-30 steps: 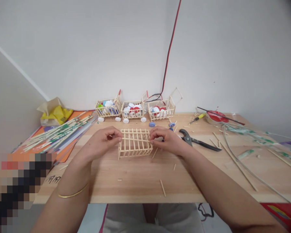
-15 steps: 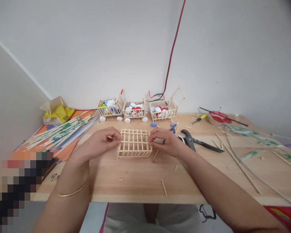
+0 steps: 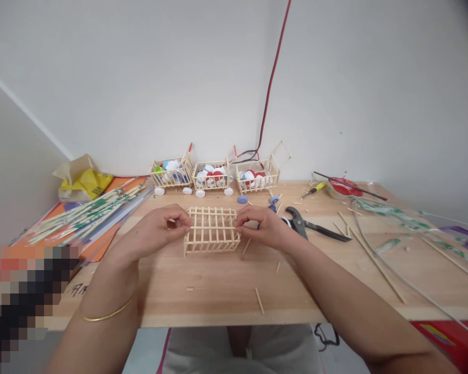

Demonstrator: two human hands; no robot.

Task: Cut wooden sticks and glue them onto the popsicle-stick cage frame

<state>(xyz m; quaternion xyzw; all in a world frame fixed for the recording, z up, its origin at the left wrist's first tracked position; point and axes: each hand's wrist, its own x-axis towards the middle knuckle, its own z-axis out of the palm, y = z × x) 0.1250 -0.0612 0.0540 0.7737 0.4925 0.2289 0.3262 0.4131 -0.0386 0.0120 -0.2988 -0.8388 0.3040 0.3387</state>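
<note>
Slatted stick frame (image 3: pixel 212 241) on the bench (image 3: pixel 218 304), left of the pliers (image 3: pixel 327 231). Left hand (image 3: pixel 160 227) and right hand (image 3: pixel 264 226): thumb and fingertips pinching opposite ends of one thin crosspiece (image 3: pixel 214 227) over the frame; whether it touches the bars beneath is too fine to judge. Best handling: both ends level, crosspiece parallel to the long edges, light even grip, no push that might rack joints.

Read on tabletop (image 3: pixel 218 291), left of left hand (image 3: pixel 159 228) and closer in: black handwriting (image 3: pixel 78 289), seemingly "147 14", end cut off by left forearm (image 3: pixel 111 291); noted on yellow packet (image 3: pixel 83 184), beyond same hand: dark characters (image 3: pixel 98 189), too small to read; on stick wrappers (image 3: pixel 91 212), between packet and hand: green print, illegible
</note>
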